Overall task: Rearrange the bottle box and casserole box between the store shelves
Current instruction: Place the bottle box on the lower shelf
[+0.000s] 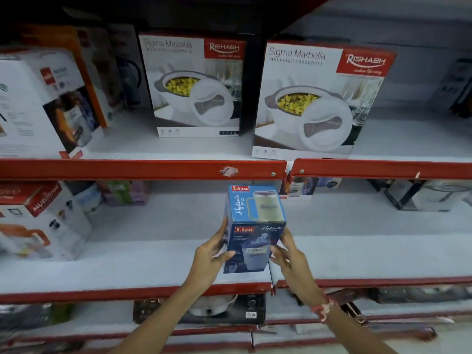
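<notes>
Store aisle, red-edged shelves, mid-rearrangement. Upper shelf (143,169), L to R: a white appliance box (43,106) sits near the left end, angled twd you. Past it, the left casserole box (196,85) stands upright and set back from the front edge, approx. mid-shelf. Beside it, w/ a dark gap between, the right casserole box (316,98) stands upright at the front edge of the next shelf section, its lower corner just about over the red lip. Both read "Sigma Marbella Insulated Casserole."

Middle shelf (127,272), L to R: a white-and-red box (38,221) at the left end, small pastel boxes at the back, then mostly bare white shelf. At the joint btwn the two shelf sections, near the front edge, you've got the blue bottle box (254,228), "Liza Hydrate Pro," upright, slightly tilted. Your left hand (212,254) grips its left side, thumb across the front; your right hand (288,254) clasps the right side, fingers curled on the front face. Can't tell whether the base rests on the shelf or is lifted just clear of it.

Progress, as a judgement: bottle box is the one in play, either being seated on or taken off the middle shelf; which one, frame doesn't say. Neither casserole box is in hand, and it's unclear which of the two is the task's. Reckon the casserole leg is probably yet to do, so approx. halfway at best.
</notes>
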Demonstrator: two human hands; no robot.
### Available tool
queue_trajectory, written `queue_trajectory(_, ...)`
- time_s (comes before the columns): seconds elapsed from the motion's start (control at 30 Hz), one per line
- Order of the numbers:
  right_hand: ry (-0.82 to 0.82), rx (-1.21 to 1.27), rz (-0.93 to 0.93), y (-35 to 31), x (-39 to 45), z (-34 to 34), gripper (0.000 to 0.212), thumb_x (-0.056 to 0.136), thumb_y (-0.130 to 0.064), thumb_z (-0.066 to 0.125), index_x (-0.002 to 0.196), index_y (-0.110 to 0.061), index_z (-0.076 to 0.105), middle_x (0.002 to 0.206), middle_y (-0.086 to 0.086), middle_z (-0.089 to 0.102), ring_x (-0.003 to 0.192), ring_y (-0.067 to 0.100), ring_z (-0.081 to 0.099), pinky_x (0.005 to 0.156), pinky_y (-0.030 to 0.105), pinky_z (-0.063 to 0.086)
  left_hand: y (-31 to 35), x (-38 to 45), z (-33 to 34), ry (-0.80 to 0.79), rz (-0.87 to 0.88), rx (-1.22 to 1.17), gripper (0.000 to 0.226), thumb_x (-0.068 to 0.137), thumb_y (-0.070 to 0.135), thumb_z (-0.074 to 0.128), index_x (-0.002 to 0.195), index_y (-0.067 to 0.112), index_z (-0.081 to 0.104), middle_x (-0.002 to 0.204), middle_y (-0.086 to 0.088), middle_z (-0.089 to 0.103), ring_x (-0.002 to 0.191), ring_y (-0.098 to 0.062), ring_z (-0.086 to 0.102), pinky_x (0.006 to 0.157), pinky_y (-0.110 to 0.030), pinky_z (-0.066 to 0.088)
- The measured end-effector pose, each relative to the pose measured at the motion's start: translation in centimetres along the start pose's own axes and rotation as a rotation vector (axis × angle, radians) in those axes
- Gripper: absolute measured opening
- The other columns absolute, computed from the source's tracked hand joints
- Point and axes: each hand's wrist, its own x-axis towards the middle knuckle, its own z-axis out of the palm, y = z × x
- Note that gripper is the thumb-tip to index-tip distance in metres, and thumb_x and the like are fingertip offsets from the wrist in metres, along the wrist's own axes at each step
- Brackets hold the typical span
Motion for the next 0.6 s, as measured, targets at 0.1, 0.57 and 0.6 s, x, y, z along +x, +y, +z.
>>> queue_trajectory(0.1,-0.003,-0.009,0.006,0.9,0.5,0.2,0.059,0.102,-0.013,0.049,0.153,-0.031,0.025,0.122,-0.047,0.058,0.116,0.007,0.067,0.102,0.042,0.053,-1.3,0.5,0.9,0.022,-0.043,-0.033,0.078,0.087,0.001,0.064,0.143,0.034,0.021,0.126,0.027,0.053,0.123,-0.02,0.056,0.088,-0.019,0.055)
queue_trajectory(0.57,-0.046,-0.055,0.018,1.6,1.3,-0.3,0.065,0.102,-0.007,0.047,0.138,-0.054,0.02,0.141,-0.029,0.04,0.113,-0.004,0.063,0.088,0.01,0.051,-2.6,0.5,0.0,-0.082,-0.129,0.045,0.089,0.087,0.005,0.066,0.147,0.038,0.01,0.145,0.008,0.038,0.127,-0.021,0.048,0.078,-0.015,0.055)
queue_trajectory(0.6,-0.049,-0.055,0.009,1.4,1.4,-0.6,0.065,0.102,-0.008,0.047,0.138,-0.054,0.02,0.139,-0.033,0.04,0.107,-0.014,0.062,0.083,0.003,0.049,-2.2,0.4,-0.2,-0.098,-0.127,0.052,0.089,0.087,0.004,0.067,0.149,0.033,0.011,0.146,0.007,0.038,0.128,-0.022,0.047,0.078,-0.014,0.055)
